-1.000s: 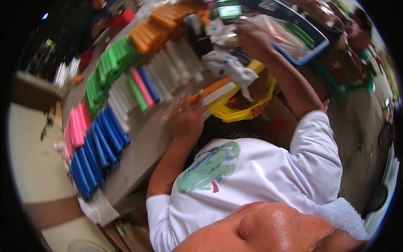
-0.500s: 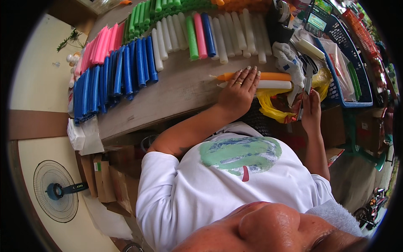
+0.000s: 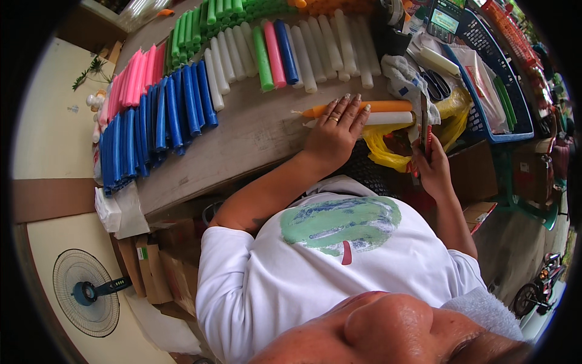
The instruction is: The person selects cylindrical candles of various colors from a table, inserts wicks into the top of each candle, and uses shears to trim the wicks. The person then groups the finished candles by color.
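An orange candle (image 3: 388, 107) and a white candle (image 3: 388, 118) lie side by side near the table's front edge, wicks toward the left. My left hand (image 3: 336, 130) rests across both, fingers stretched out flat and pressing on them. Their right ends meet the blade of a red-handled knife (image 3: 428, 138). My right hand (image 3: 433, 167) is closed around its handle and holds the blade upright against those ends. Beneath and beside the ends lie a yellow plastic bag (image 3: 388, 155) and a white cloth (image 3: 401, 76).
Blue candles (image 3: 173, 106), pink candles (image 3: 136, 76), green candles (image 3: 185, 36) and white candles (image 3: 327, 42) stand in rows across the table (image 3: 248, 133). Right of the cloth are black-handled scissors (image 3: 438, 85) and a blue basket (image 3: 479, 115). A fan (image 3: 85, 293) stands at the lower left.
My right hand has brought the knife left, its blade now at the candles' right ends. My left hand stays flat on the candles. The whole view has shifted slightly.
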The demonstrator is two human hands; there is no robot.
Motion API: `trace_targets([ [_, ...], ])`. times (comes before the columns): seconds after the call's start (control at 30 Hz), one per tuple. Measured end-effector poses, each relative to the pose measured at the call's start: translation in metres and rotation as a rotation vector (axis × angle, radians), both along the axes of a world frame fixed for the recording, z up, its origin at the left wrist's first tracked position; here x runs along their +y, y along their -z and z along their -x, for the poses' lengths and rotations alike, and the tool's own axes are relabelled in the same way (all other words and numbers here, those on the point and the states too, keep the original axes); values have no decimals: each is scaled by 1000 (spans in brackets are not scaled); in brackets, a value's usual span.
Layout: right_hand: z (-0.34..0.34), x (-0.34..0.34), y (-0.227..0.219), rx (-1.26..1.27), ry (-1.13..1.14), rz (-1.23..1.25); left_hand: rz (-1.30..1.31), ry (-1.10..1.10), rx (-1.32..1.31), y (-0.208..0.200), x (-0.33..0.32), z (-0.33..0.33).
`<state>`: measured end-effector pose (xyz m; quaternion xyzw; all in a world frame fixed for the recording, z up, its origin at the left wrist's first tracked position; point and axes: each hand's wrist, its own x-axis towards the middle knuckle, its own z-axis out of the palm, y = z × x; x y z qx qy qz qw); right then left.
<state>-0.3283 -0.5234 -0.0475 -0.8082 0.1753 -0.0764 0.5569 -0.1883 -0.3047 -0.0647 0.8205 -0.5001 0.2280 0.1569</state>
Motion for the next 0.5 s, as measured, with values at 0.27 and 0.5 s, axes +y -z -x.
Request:
trace_targets([
  [0.27,1,7,9,6,107,-209,-3,10,6,-2,-2,-1],
  [0.5,4,11,21,-136,57,308,-57,14,-21,-2,-1,-4],
])
